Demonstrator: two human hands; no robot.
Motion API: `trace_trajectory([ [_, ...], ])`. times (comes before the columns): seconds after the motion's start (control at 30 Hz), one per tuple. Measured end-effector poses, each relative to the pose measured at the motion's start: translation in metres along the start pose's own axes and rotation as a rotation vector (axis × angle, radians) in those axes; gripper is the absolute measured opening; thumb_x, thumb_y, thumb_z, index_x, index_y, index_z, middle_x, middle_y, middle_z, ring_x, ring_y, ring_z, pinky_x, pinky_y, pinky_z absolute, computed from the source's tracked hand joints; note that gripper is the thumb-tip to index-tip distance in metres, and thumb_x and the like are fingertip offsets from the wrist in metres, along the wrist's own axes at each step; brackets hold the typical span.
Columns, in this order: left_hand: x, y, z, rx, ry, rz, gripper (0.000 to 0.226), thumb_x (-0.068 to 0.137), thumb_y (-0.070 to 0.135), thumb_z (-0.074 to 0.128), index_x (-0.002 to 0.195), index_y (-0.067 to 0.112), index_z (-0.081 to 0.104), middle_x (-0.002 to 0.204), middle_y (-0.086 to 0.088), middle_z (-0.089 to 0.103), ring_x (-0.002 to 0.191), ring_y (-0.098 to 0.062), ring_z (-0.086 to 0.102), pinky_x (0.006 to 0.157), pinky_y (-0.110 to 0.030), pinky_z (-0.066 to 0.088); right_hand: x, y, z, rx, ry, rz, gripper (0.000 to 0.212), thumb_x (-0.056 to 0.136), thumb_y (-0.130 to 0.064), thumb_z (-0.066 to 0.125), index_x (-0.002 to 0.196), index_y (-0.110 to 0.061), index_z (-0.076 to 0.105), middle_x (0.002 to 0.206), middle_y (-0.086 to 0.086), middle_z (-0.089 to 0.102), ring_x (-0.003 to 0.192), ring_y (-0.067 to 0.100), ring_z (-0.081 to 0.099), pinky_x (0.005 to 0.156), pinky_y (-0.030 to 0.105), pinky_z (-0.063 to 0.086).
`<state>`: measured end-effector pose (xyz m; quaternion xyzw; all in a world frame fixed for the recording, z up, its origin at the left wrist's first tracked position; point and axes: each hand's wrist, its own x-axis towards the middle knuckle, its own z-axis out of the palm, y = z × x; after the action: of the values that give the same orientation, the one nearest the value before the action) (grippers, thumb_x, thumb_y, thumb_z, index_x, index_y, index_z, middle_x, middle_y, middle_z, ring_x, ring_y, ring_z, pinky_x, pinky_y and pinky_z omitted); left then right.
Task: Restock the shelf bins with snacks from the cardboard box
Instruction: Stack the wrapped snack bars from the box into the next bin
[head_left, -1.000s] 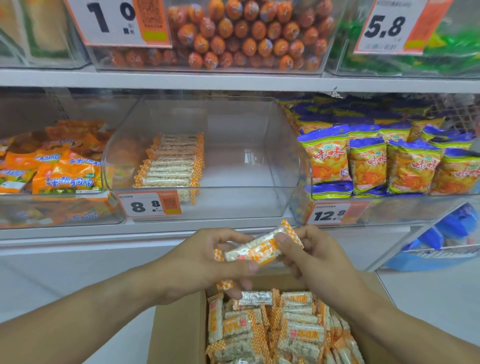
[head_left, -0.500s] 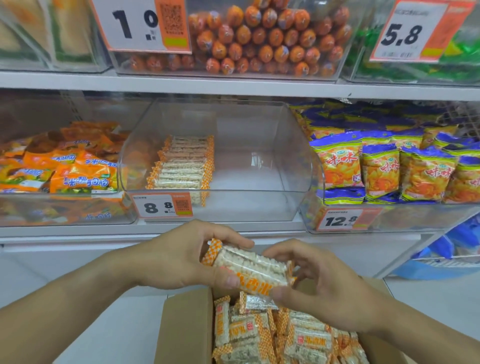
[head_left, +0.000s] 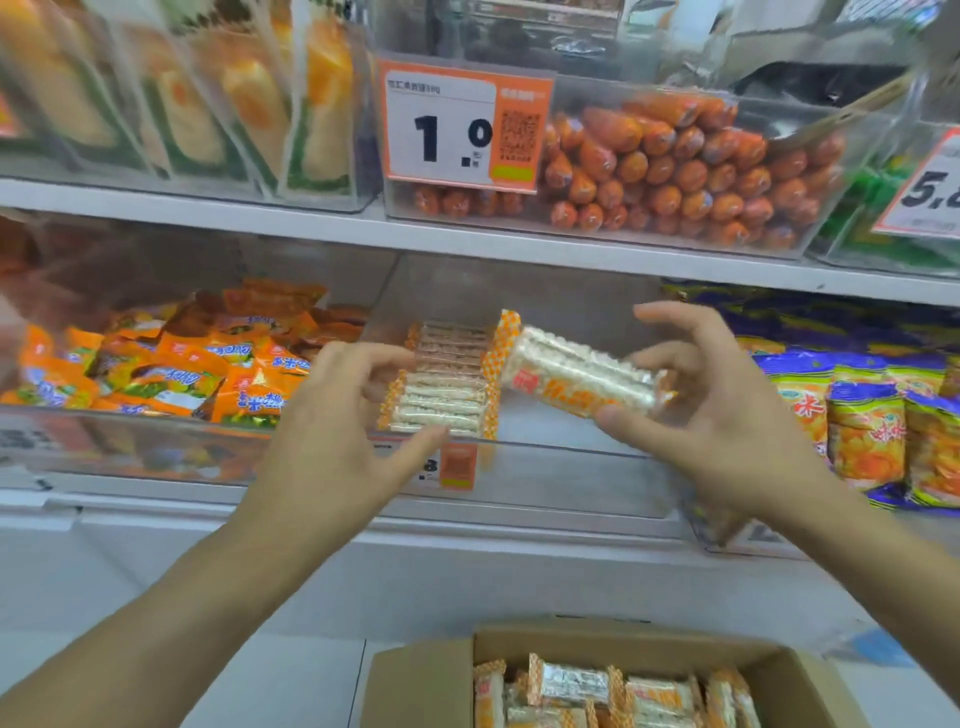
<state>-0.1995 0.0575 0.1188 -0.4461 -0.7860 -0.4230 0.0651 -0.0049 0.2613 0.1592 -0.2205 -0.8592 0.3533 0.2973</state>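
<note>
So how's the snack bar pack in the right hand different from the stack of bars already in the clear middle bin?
The orange-and-white rice bar pack is single, tilted and held in the air by the right hand; the stacked bars in the clear middle bin are several, lying flat in a neat row. Both have orange checked ends. The left hand holds nothing.

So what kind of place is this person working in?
Most likely a small shop's snack aisle. Clear plastic shelf bins carry white-and-orange price tags, filled with orange sausage sticks, and a brown cardboard box of wrapped snacks sits below.
</note>
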Motion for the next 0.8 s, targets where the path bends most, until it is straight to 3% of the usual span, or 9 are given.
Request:
trace_trajectory([
  [0.07, 0.006, -0.012, -0.001, 0.12, 0.02, -0.048, 0.062, 0.07, 0.035, 0.087, 0.123, 0.024, 0.058, 0.115, 0.004, 0.049, 0.105, -0.009, 0.05, 0.087, -0.008, 0.031, 0.034, 0.001, 0.012, -0.14, -0.117, 0.056, 0.049, 0.066, -0.029, 0.091, 0.108, -0.03, 0.065, 0.082, -0.014, 0.067, 0.062, 0.007, 0.057, 0.062, 0.016, 0.044],
  [0.17, 0.004, -0.022, 0.002, 0.18, -0.027, -0.102, 0.068, 0.069, 0.031, 0.088, 0.128, 0.022, 0.056, 0.119, 0.003, 0.043, 0.117, -0.019, 0.045, 0.095, -0.021, 0.033, 0.069, 0.007, 0.038, -0.119, -0.331, 0.187, 0.04, 0.064, -0.019, 0.094, 0.097, -0.019, 0.071, 0.068, -0.003, 0.067, 0.053, 0.011, 0.058, 0.059, 0.023, 0.045],
  [0.3, 0.0, -0.024, 0.001, 0.148, -0.037, -0.082, 0.06, 0.073, 0.032, 0.084, 0.125, 0.024, 0.055, 0.115, 0.009, 0.041, 0.114, -0.015, 0.046, 0.092, -0.021, 0.034, 0.093, 0.01, 0.064, -0.18, -0.629, 0.309, 0.042, 0.066, -0.018, 0.094, 0.102, -0.02, 0.072, 0.093, -0.008, 0.068, 0.059, 0.007, 0.061, 0.059, 0.025, 0.05],
  [0.37, -0.001, -0.024, 0.001, 0.138, -0.028, -0.065, 0.056, 0.075, 0.032, 0.083, 0.124, 0.024, 0.057, 0.114, 0.011, 0.04, 0.111, -0.011, 0.046, 0.09, -0.019, 0.033, 0.1, 0.01, 0.074, -0.148, -0.688, 0.379, 0.043, 0.066, -0.021, 0.094, 0.104, -0.024, 0.075, 0.1, -0.009, 0.063, 0.067, -0.001, 0.061, 0.061, 0.02, 0.051],
  [0.5, -0.002, -0.021, 0.0, 0.103, -0.026, -0.072, 0.054, 0.077, 0.034, 0.082, 0.124, 0.026, 0.056, 0.114, 0.014, 0.037, 0.099, -0.006, 0.046, 0.086, -0.021, 0.04, 0.105, 0.011, 0.089, -0.043, -0.777, 0.501, 0.042, 0.069, -0.03, 0.091, 0.108, -0.027, 0.077, 0.097, -0.007, 0.065, 0.089, 0.011, 0.059, 0.072, 0.025, 0.053],
  [0.67, -0.001, -0.018, 0.001, 0.092, -0.04, -0.09, 0.051, 0.08, 0.036, 0.08, 0.124, 0.027, 0.057, 0.116, 0.013, 0.036, 0.103, -0.007, 0.047, 0.082, -0.019, 0.037, 0.107, 0.011, 0.095, 0.005, -0.886, 0.568, 0.052, 0.065, -0.053, 0.081, 0.112, -0.03, 0.077, 0.094, -0.015, 0.072, 0.089, 0.013, 0.057, 0.079, 0.029, 0.049],
  [0.8, -0.003, -0.014, 0.0, 0.082, -0.062, -0.117, 0.047, 0.083, 0.037, 0.078, 0.124, 0.028, 0.055, 0.118, 0.012, 0.033, 0.101, -0.007, 0.049, 0.078, -0.018, 0.036, 0.107, 0.015, 0.102, -0.131, -0.908, 0.551, 0.021, 0.093, -0.027, 0.071, 0.113, -0.031, 0.076, 0.115, -0.01, 0.073, 0.096, 0.012, 0.061, 0.079, 0.028, 0.052],
])
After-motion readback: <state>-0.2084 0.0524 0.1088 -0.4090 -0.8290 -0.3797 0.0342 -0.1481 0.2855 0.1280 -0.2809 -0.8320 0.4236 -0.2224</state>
